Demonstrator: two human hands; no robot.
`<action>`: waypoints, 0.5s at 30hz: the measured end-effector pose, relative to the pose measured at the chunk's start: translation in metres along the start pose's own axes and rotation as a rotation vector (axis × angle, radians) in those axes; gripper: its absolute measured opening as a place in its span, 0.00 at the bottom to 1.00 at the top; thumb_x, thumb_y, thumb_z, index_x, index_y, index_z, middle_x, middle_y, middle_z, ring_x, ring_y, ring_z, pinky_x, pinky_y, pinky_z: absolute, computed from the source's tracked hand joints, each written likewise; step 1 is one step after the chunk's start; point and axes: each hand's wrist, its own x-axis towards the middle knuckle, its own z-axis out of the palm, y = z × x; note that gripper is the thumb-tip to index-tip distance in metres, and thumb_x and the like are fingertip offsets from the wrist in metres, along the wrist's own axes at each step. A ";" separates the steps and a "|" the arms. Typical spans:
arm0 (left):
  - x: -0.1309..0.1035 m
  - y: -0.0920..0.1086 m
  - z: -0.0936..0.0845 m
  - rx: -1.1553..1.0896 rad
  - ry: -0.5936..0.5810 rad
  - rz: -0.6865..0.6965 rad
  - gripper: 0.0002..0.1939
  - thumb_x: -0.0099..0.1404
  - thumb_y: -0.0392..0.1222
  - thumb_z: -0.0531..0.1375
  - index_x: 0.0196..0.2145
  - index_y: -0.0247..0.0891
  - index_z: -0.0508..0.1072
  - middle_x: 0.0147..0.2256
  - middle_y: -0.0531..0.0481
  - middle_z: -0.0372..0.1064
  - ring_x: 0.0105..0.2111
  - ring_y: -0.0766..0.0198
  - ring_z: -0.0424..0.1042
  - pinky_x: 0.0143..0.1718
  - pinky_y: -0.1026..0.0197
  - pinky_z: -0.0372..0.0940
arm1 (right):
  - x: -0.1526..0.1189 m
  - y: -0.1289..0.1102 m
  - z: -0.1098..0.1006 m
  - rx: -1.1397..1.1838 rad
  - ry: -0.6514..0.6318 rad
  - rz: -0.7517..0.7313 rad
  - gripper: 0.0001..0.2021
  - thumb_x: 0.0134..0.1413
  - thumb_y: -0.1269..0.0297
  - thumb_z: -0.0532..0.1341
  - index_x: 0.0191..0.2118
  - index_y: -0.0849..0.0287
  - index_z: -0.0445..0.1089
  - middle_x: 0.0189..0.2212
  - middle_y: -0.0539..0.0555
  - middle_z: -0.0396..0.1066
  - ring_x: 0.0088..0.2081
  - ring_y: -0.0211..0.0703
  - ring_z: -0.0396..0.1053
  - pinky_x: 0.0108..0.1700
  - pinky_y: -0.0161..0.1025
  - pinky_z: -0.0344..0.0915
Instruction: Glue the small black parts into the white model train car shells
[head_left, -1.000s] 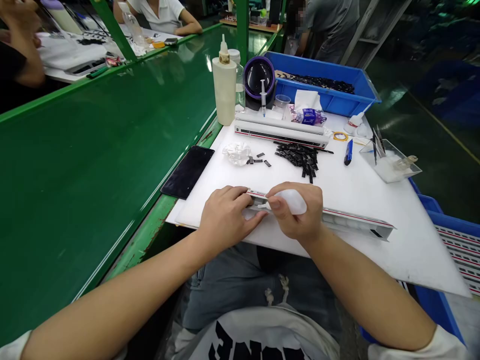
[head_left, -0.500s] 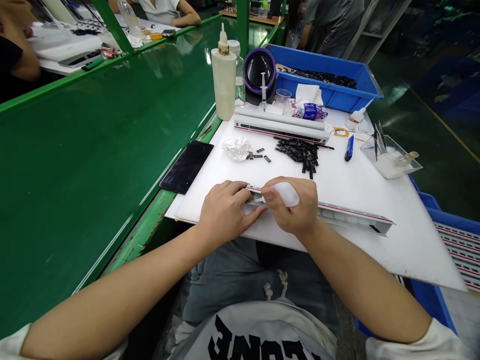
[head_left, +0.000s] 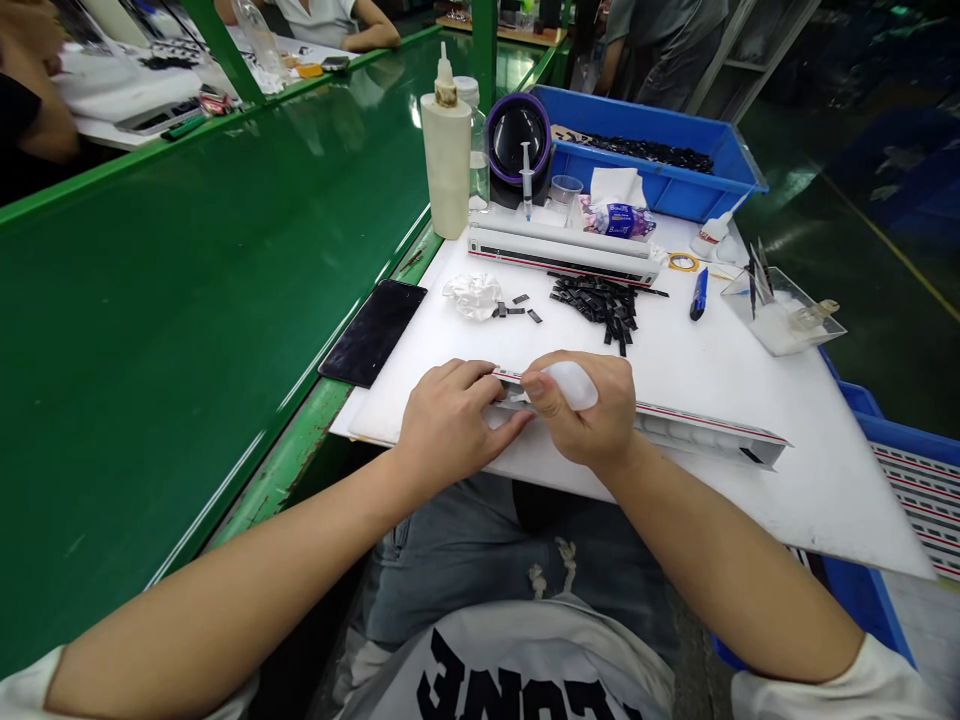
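— Counting first: how many hands, and what do they hold?

— Two. The left hand [head_left: 448, 425] lies curled on the near end of a long white strip with a red edge line [head_left: 705, 428], pinning it to the white bench [head_left: 697, 365]. The right hand [head_left: 581, 420] has its fingers wrapped round a small white squeeze bottle [head_left: 571, 385], whose tip is at the strip just beside the left fingertips.

— Where does the strip lie?

— Along the bench's near edge, running right from the hands. A second strip [head_left: 562, 252] of the same kind lies at the far side.

— And the rest?

— One heap of small black pieces [head_left: 600, 300], too tangled to count, and about four loose ones [head_left: 517, 310] beside one crumpled white wad [head_left: 472, 295]. One tall cream bottle [head_left: 446, 150], one syringe [head_left: 527, 185], one purple-rimmed bowl [head_left: 517, 135], one blue pen [head_left: 697, 295], one yellow tape ring [head_left: 682, 263], one clear tray [head_left: 784, 315], one dark phone [head_left: 373, 332] at the bench's left edge. One blue bin [head_left: 652, 165] behind; another [head_left: 877, 430] is cut off at the right.

— What is hidden?

— The strip's left end lies under both hands, and the bottle's tip is mostly covered. The print on the shirt is cut off below. Other people across the green belt [head_left: 187, 280] show only arms and torsos.
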 end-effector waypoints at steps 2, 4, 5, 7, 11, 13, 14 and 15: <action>0.000 0.000 0.000 0.000 -0.002 0.003 0.15 0.63 0.53 0.60 0.36 0.39 0.77 0.42 0.44 0.75 0.43 0.52 0.72 0.46 0.50 0.67 | 0.000 0.000 0.000 -0.001 0.002 -0.003 0.13 0.62 0.60 0.57 0.27 0.58 0.70 0.23 0.53 0.74 0.25 0.41 0.71 0.28 0.38 0.65; 0.000 0.000 0.000 0.002 -0.002 0.004 0.15 0.63 0.53 0.60 0.36 0.39 0.77 0.42 0.44 0.75 0.43 0.52 0.72 0.46 0.50 0.67 | 0.000 0.000 -0.001 -0.002 0.003 -0.004 0.13 0.62 0.60 0.57 0.27 0.58 0.70 0.23 0.53 0.74 0.25 0.41 0.71 0.28 0.37 0.65; 0.000 0.000 0.000 0.003 -0.003 0.004 0.15 0.63 0.53 0.60 0.36 0.39 0.77 0.42 0.44 0.75 0.43 0.52 0.72 0.46 0.50 0.67 | 0.000 0.000 -0.001 -0.004 0.004 -0.003 0.13 0.62 0.60 0.57 0.27 0.58 0.70 0.23 0.53 0.74 0.25 0.40 0.71 0.28 0.37 0.65; 0.000 0.000 0.000 0.006 -0.005 0.002 0.15 0.63 0.54 0.60 0.36 0.39 0.77 0.42 0.44 0.75 0.43 0.52 0.72 0.46 0.50 0.67 | 0.000 0.000 -0.001 -0.006 0.002 0.000 0.13 0.62 0.61 0.57 0.27 0.58 0.70 0.23 0.53 0.74 0.24 0.40 0.71 0.27 0.37 0.64; 0.000 0.000 0.000 0.016 -0.005 0.004 0.16 0.63 0.54 0.59 0.36 0.39 0.76 0.42 0.44 0.75 0.42 0.52 0.72 0.45 0.51 0.67 | 0.000 0.000 -0.003 -0.001 0.000 -0.002 0.13 0.62 0.61 0.57 0.27 0.58 0.70 0.23 0.53 0.74 0.24 0.40 0.70 0.27 0.37 0.64; 0.000 0.001 0.000 0.019 -0.006 0.006 0.16 0.63 0.55 0.59 0.36 0.39 0.76 0.42 0.44 0.75 0.42 0.52 0.72 0.45 0.51 0.67 | -0.001 0.000 -0.003 0.000 0.002 0.001 0.14 0.62 0.61 0.57 0.27 0.58 0.70 0.22 0.53 0.74 0.24 0.40 0.70 0.27 0.37 0.64; 0.000 0.001 -0.001 0.021 -0.007 0.005 0.16 0.63 0.55 0.59 0.36 0.39 0.76 0.42 0.44 0.75 0.42 0.52 0.72 0.45 0.51 0.67 | -0.001 0.000 -0.003 -0.001 0.002 0.003 0.14 0.62 0.61 0.57 0.27 0.58 0.70 0.22 0.53 0.74 0.24 0.40 0.70 0.27 0.37 0.64; 0.000 0.001 -0.001 0.024 -0.009 0.003 0.16 0.63 0.55 0.59 0.36 0.39 0.76 0.42 0.44 0.75 0.42 0.52 0.72 0.45 0.50 0.67 | -0.001 0.000 -0.003 -0.003 0.002 0.006 0.14 0.62 0.60 0.57 0.27 0.58 0.70 0.22 0.53 0.74 0.24 0.40 0.70 0.27 0.37 0.64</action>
